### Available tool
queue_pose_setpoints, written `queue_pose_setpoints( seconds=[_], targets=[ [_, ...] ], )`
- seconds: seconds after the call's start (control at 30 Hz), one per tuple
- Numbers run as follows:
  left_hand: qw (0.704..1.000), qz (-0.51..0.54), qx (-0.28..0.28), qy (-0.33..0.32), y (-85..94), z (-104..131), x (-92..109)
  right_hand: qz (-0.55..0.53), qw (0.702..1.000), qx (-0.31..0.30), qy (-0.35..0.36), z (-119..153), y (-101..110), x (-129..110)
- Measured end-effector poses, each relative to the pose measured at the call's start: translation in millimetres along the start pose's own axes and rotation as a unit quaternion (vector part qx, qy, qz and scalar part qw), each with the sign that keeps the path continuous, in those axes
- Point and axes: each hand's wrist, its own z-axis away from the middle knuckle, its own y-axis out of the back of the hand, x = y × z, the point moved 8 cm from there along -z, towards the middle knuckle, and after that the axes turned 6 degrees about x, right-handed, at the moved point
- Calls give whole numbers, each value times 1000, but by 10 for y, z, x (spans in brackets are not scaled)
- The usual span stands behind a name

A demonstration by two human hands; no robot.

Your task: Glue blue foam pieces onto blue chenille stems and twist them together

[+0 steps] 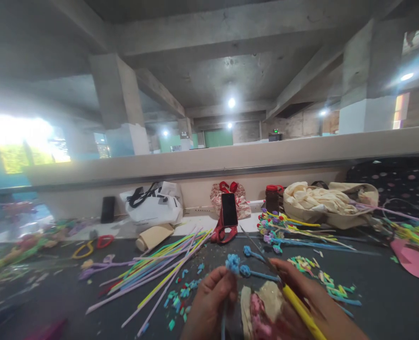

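Your L hand pinches a blue fuzzy pipe-cleaner flower just under its head, over the dark tabletop. Your R hand grips a yellow-handled metal tool, tip pointing fwd. Step's prob. trimming or shaping; next move calls for a steady L pinch, tip clear of fingers. Blue fuzzy stemmed piece just beside; can't tell if R touches it.

daylight through the window at left is blown out, with bluish haze washing over that side; small white ceiling lights flare at center and upper right. ceiling dim grey. lower-left corner smeared by blur, straight beams bent toward the frame edges.
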Motion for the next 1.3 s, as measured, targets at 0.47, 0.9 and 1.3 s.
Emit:
queue_pose_setpoints(
  seconds=[0.47, 0.9, 1.3],
  targets=[
    [999, 20, -48, -1, -12, -14, -41, 104, 994, 13, 29, 108, -143, 116],
    [992, 81, -92, 38, -159, 95, -48, 95, 995, 30, 30, 116, -305, 420],
    [991, 60, -110, 38, -191, 106, -65, 94, 995, 17, 39, 142, -368, 578]
  ],
)
